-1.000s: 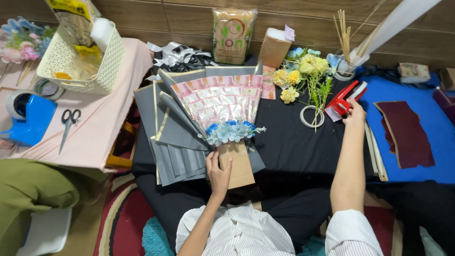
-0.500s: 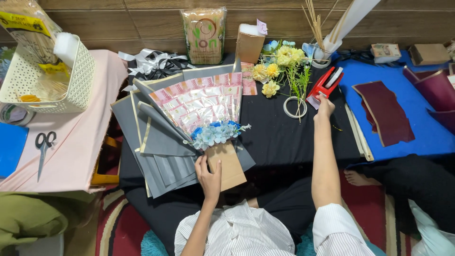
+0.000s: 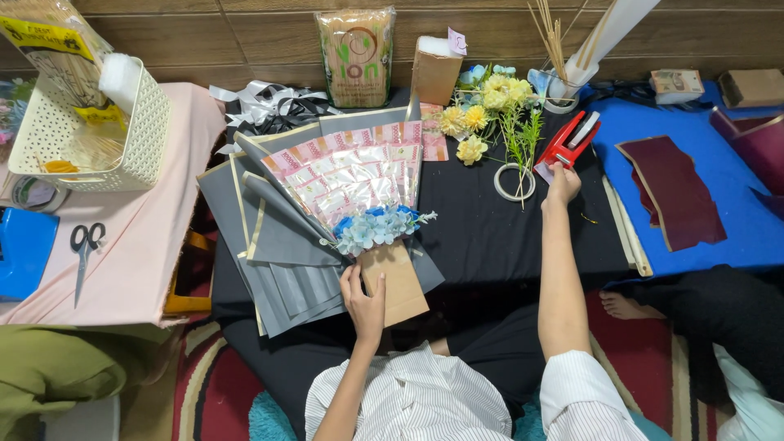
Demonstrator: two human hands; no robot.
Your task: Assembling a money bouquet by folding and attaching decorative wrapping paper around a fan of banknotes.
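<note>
A black cloth-covered low table (image 3: 490, 237) spreads in front of the seated person. On its left part lies a fan-shaped bouquet of pink banknotes wrapped in stiff grey paper sheets with gold edges (image 3: 327, 204), with a tuft of pale blue fabric flowers (image 3: 377, 229) at its neck and a smooth brown kraft-paper cone handle (image 3: 400, 282) below.

The left hand (image 3: 365, 304) lies on the left edge of that brown handle, thumb and fingers curled loosely around the paper, steadying the bouquet rather than squeezing it.

The right hand (image 3: 562, 181) is stretched far forward to the glossy red plastic tape dispenser (image 3: 569, 139), which sits at the far right of the black cloth beside the blue mat (image 3: 719, 245). Its fingers are bent and touch the dispenser's near end; whether they actually pinch a strip of tape I cannot tell.

Just left of that hand lie a small roll of clear tape (image 3: 514, 181) and a thin green stem (image 3: 523, 139), beside loose yellow artificial flowers (image 3: 482, 106).
</note>
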